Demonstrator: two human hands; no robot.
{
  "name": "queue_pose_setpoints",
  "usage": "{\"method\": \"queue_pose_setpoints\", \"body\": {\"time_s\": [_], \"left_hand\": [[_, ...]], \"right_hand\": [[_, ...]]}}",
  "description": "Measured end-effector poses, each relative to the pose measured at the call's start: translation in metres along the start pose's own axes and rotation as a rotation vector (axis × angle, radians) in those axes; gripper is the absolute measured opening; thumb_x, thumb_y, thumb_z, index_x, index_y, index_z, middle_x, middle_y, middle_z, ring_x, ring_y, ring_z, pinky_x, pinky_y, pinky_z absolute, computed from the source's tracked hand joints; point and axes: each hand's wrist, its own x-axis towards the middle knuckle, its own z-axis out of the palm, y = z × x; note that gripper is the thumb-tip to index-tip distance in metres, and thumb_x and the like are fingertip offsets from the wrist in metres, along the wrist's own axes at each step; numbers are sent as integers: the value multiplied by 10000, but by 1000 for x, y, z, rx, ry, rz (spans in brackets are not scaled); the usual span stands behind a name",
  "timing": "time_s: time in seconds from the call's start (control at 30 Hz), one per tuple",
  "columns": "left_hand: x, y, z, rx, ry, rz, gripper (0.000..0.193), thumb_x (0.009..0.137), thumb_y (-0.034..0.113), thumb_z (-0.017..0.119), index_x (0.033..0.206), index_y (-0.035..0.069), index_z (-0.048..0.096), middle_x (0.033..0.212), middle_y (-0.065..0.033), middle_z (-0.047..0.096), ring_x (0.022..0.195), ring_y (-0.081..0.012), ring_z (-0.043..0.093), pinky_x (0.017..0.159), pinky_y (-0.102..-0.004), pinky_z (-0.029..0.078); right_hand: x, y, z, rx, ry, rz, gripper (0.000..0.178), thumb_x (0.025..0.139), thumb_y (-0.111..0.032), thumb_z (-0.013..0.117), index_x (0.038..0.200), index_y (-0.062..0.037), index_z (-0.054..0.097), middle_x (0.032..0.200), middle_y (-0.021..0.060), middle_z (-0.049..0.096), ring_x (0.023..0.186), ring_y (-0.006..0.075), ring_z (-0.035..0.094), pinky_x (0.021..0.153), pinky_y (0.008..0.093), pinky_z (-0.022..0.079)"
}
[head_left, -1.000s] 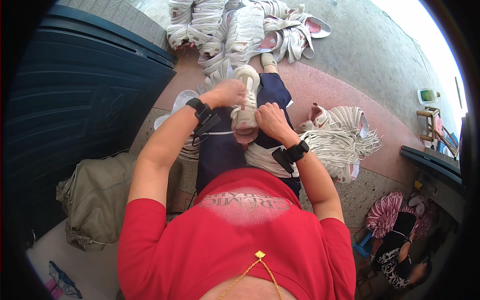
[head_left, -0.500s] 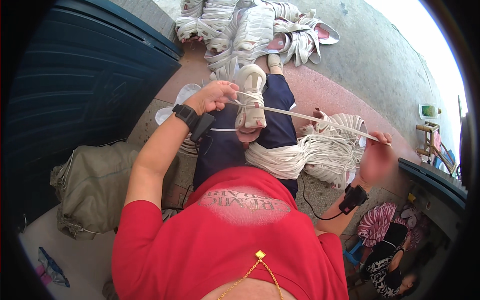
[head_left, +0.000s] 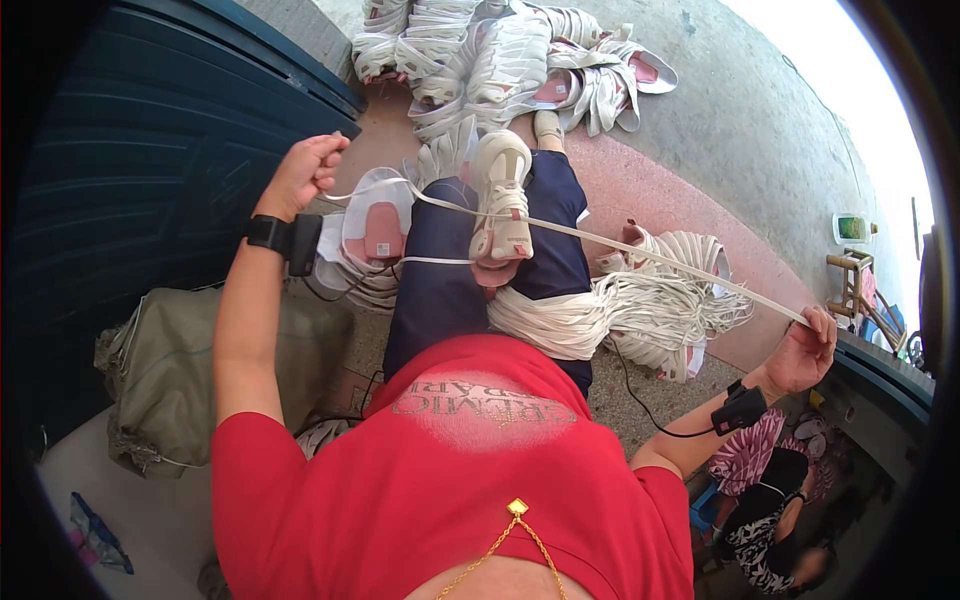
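A white and beige sneaker (head_left: 508,238) with pink trim rests on my thighs, toe pointing away from me. A flat white shoelace (head_left: 640,243) runs through its eyelets and stretches out to both sides. My right hand (head_left: 800,352), far out to the right, pinches one stretch of this lace, which is pulled taut. Raised at the left, my left hand (head_left: 310,178) is closed on the slacker stretch, which curves down beside its fingers. Another strand of lace leaves the shoe low on its left side. Across my lap lies a thick bundle of white laces (head_left: 555,322).
Many white shoes (head_left: 510,60) are piled on the floor ahead. More shoes (head_left: 685,250) lie at my right, and a shoe part with a pink insole (head_left: 383,230) at my left. A sack (head_left: 220,370) sits beside a dark door (head_left: 180,180). Another person (head_left: 770,530) is at lower right.
My left hand has moved away from the shoe, out to the left, drawing lace with it. My right hand has shifted farther right and slightly nearer me, still holding the lace.
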Motion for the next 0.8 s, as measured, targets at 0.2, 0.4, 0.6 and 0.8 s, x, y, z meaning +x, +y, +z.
{"method": "queue_pose_setpoints", "body": {"time_s": [0.2, 0.4, 0.6, 0.8], "left_hand": [[-49, 74, -104, 145, 316, 356, 290, 1011, 273, 620, 1192, 47, 634, 572, 114, 282, 439, 0, 234, 405, -197, 179], [-10, 33, -68, 846, 590, 698, 328, 985, 301, 610, 1080, 1, 703, 698, -57, 612, 572, -179, 583, 514, -294, 434], [-45, -107, 155, 1166, -144, 1081, 206, 980, 196, 602, 1089, 52, 701, 919, -162, 711, 839, -339, 696, 693, -393, 542], [-30, -174, 162, 1419, -261, 914, 124, 923, 148, 600, 998, 68, 657, 851, -140, 675, 803, -304, 696, 654, -399, 538]], "right_hand": [[21, -13, -32, -155, 63, 57, 114, 819, 10, 539, 821, -56, 446, 876, 46, 449, 822, 179, 431, 789, 343, 377], [15, 86, -98, -844, 319, 348, 280, 1032, -305, 562, 856, -89, 533, 852, 18, 514, 742, 109, 457, 661, 256, 396], [-90, 272, -116, -1593, -279, 704, 284, 982, -205, 586, 1118, 29, 674, 901, 98, 702, 822, 225, 650, 777, 345, 504], [-110, 320, -114, -1770, -619, 605, 205, 929, -89, 512, 994, 20, 672, 987, 243, 677, 974, 443, 619, 835, 502, 479]]}}
